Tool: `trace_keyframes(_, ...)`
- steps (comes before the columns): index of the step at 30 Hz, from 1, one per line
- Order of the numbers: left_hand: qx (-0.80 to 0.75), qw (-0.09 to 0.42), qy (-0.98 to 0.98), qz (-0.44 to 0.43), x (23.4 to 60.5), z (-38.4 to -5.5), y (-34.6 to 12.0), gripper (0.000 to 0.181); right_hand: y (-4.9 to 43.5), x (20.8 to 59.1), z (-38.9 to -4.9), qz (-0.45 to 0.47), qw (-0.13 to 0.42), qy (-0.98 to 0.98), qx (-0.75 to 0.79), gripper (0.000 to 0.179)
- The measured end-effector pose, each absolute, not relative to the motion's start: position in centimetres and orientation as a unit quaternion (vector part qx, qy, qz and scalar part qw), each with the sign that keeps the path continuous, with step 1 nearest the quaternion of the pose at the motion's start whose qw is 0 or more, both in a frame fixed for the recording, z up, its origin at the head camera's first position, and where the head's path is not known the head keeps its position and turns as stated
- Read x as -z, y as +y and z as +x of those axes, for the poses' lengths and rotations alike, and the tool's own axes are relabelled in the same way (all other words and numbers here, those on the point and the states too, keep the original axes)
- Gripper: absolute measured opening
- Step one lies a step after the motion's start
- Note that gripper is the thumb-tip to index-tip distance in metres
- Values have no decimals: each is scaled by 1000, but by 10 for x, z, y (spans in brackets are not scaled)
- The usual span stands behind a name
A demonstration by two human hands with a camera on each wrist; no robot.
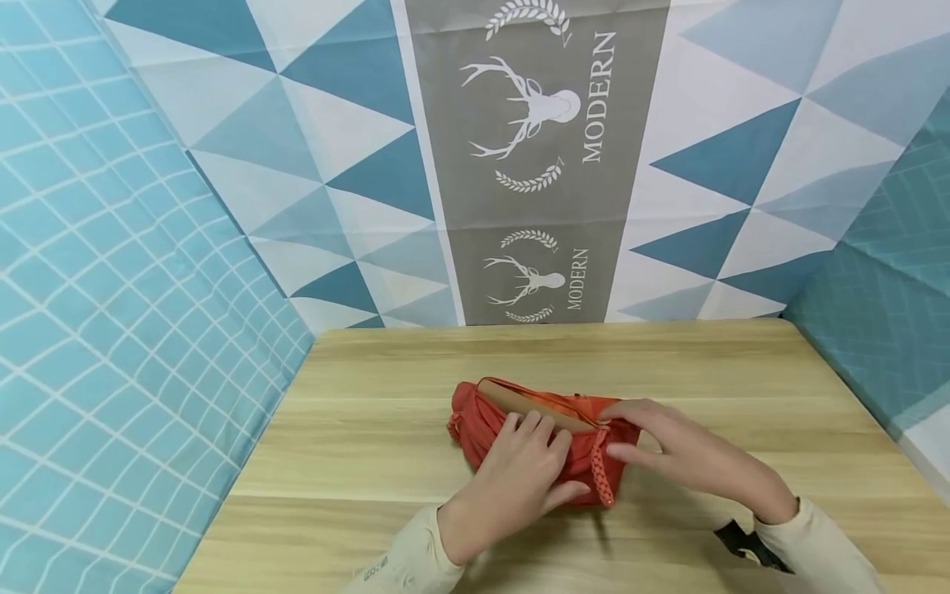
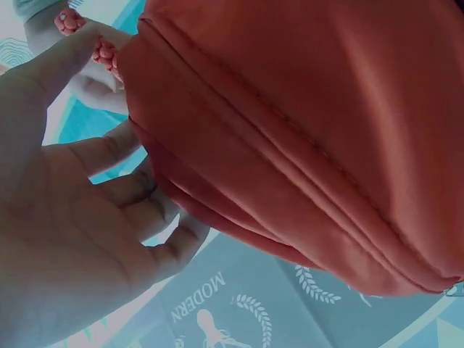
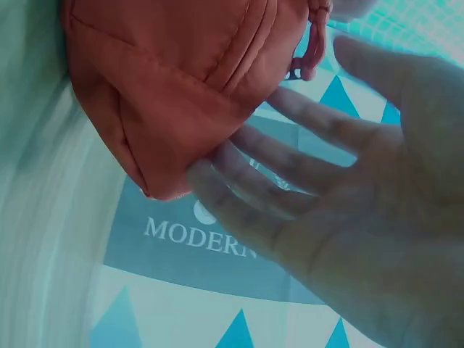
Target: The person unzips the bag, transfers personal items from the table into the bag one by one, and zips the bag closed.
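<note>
A red fabric zip pouch (image 1: 482, 425) lies on the table, its top unzipped. Inside the mouth shows the edge of a flat brown thing (image 1: 512, 399), like cardboard; its lower part is hidden. My left hand (image 1: 512, 470) hooks its fingers over the pouch's near rim beside the brown edge, thumb held apart. In the left wrist view those fingertips pass out of sight behind the red cloth. At the pouch's right end, my right hand (image 1: 686, 450) touches the cloth with loosely extended fingers. Between the hands hangs a red braided cord (image 1: 601, 474).
The pouch rests mid-table on a light wooden top (image 1: 356, 445). Behind stands a patterned cloth wall (image 1: 534, 198); a blue grid-patterned wall (image 1: 111, 289) is at the left and a teal wall (image 1: 883, 272) at the right. A black strap piece (image 1: 750, 546) hangs by the right sleeve.
</note>
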State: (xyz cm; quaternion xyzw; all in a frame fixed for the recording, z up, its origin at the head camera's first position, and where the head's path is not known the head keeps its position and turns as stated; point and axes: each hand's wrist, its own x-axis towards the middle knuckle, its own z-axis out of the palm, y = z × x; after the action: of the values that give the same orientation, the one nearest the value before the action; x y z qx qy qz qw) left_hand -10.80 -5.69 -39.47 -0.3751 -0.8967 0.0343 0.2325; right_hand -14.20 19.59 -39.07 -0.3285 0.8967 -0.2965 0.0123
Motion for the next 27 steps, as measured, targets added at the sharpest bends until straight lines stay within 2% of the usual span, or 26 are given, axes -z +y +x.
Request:
trace_keyframes(4, -47, 214, -899, -378, 395, -109, -53, 55, 198, 397, -142, -360, -7, 888, 287, 47)
trace_keyframes(8, -62, 208, -898, -382, 403, -108, -41, 65, 189, 405, -142, -362, -54, 888, 279, 39)
trace_keyframes(10, -61, 229, -893, -383, 408, -109, -33, 58, 186, 407, -140, -356, -55, 890, 278, 38)
trace_keyframes(14, -13, 270, -877, -396, 407, -115, -24, 30, 184, 408, -137, -341, -54, 895, 283, 41)
trace_keyframes(17, 53, 297, -863, -406, 399, -123, -27, 13, 183, 409, -135, -332, -73, 898, 279, 34)
trace_keyframes(20, 121, 318, -850, -401, 391, -133, -35, 12, 182, 411, -133, -342, -118, 895, 262, 26)
trace_keyframes(23, 200, 297, -850, -386, 384, -141, -44, 28, 180, 411, -130, -361, -168, 886, 236, 24)
trace_keyframes(27, 304, 223, -856, -353, 378, -147, -52, 37, 177, 412, -126, -369, -203, 879, 222, 24)
